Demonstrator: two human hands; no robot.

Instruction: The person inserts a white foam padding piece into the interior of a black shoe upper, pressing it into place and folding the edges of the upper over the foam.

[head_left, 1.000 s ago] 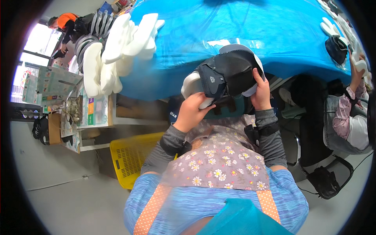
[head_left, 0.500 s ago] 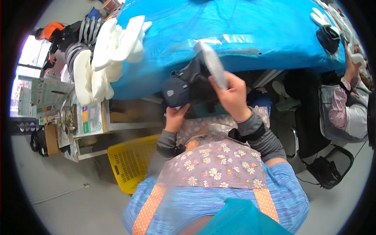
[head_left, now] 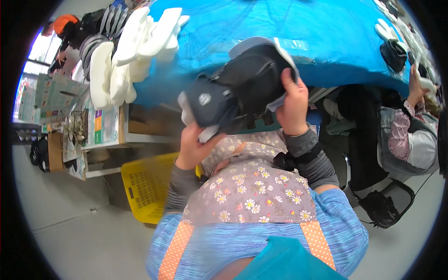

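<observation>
My left hand (head_left: 195, 142) grips the left end of a dark navy-and-black shoe upper (head_left: 247, 84) with a small pale mark on it. White edging shows at that end, by my fingers. At its other end my right hand (head_left: 294, 102) is closed on the grey-and-white rim, thumb on top and fingers hidden beneath. The upper is held in the air, above my lap and the near edge of the blue-covered table (head_left: 210, 28). How its parts join I cannot tell.
White sole-shaped pieces (head_left: 126, 60) stand clustered at the table's left. A yellow basket (head_left: 144, 196) sits low on the left beside cardboard-lined shelving (head_left: 103, 126). To the right are a black chair (head_left: 368, 154), another dark shoe part (head_left: 393, 56) and a co-worker's hand (head_left: 416, 88).
The shoe upper has been turned so its dark face shows broadly and its pale edge-on side has swung away. My left hand has moved left and my right hand slightly right.
</observation>
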